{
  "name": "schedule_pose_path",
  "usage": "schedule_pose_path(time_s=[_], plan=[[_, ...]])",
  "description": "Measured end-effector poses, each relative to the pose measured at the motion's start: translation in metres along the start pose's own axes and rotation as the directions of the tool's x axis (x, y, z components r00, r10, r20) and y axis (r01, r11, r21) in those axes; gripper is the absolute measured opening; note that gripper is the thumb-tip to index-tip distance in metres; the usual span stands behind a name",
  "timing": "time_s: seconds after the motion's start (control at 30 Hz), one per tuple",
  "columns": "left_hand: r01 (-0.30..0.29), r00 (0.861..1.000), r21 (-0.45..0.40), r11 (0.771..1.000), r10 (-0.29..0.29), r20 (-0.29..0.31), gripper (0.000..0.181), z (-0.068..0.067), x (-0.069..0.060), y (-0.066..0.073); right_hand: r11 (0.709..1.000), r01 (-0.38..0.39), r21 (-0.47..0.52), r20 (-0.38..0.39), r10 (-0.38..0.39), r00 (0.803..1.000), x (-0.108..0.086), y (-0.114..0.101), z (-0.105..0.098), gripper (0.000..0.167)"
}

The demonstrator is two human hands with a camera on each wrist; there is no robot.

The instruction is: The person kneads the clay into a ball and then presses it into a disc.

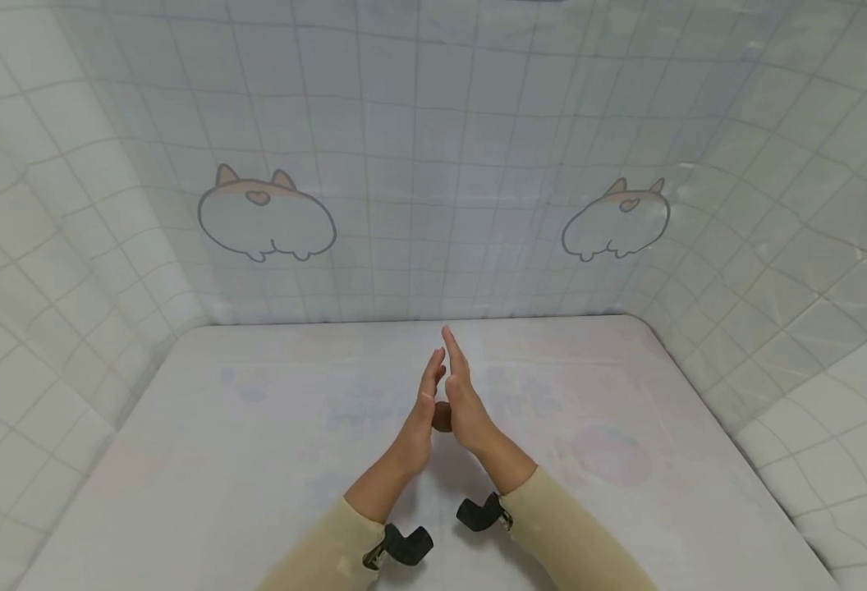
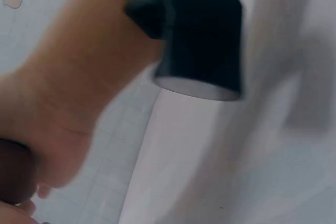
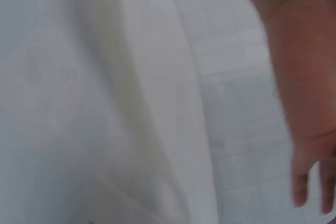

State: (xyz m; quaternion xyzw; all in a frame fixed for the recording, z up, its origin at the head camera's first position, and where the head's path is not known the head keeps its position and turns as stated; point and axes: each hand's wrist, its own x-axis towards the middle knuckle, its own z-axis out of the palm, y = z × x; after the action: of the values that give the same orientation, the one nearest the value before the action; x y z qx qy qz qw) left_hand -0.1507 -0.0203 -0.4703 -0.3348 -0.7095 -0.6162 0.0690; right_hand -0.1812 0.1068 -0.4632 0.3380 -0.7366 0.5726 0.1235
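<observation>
A small brown ball (image 1: 442, 417) sits between the two palms, near their heels, above the white table. My left hand (image 1: 415, 431) presses it from the left with its fingers straight and pointing away. From the other side, my right hand (image 1: 470, 413) lies against it, fingers also extended, its tips reaching a little farther forward. In the left wrist view the ball (image 2: 16, 174) looks dark and smooth, partly cut off by the frame's edge. The right wrist view shows the right hand (image 3: 312, 103) with its fingers stretched out; the ball is not visible there.
The white tabletop (image 1: 256, 460) with faint pastel prints spreads under both hands. Grid-patterned curtains (image 1: 448, 213) with cartoon animal drawings enclose its back and sides. Black wrist cameras, one on the left sleeve (image 1: 407, 546) and one on the right (image 1: 479, 513), jut inward.
</observation>
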Motion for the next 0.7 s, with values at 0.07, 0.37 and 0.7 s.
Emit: schedule_pose_path(time_s=[0.07, 0.37, 0.7], plan=[[-0.028, 1.0, 0.003, 1.0, 0.028, -0.005, 0.077, -0.001, 0.002, 0.002, 1.0, -0.006, 0.008, 0.011, 0.006, 1.0, -0.001, 0.003, 0.001, 0.085], [-0.037, 0.995, 0.054, 0.998, 0.042, -0.094, 0.085, -0.009, 0.019, 0.009, 0.998, 0.049, 0.04, 0.017, -0.05, 0.999, -0.005, 0.01, 0.01, 0.084], [0.058, 0.988, 0.057, 0.997, -0.049, -0.145, 0.089, -0.014, 0.029, 0.008, 0.983, 0.149, 0.107, 0.012, -0.151, 0.989, -0.013, -0.004, 0.018, 0.083]])
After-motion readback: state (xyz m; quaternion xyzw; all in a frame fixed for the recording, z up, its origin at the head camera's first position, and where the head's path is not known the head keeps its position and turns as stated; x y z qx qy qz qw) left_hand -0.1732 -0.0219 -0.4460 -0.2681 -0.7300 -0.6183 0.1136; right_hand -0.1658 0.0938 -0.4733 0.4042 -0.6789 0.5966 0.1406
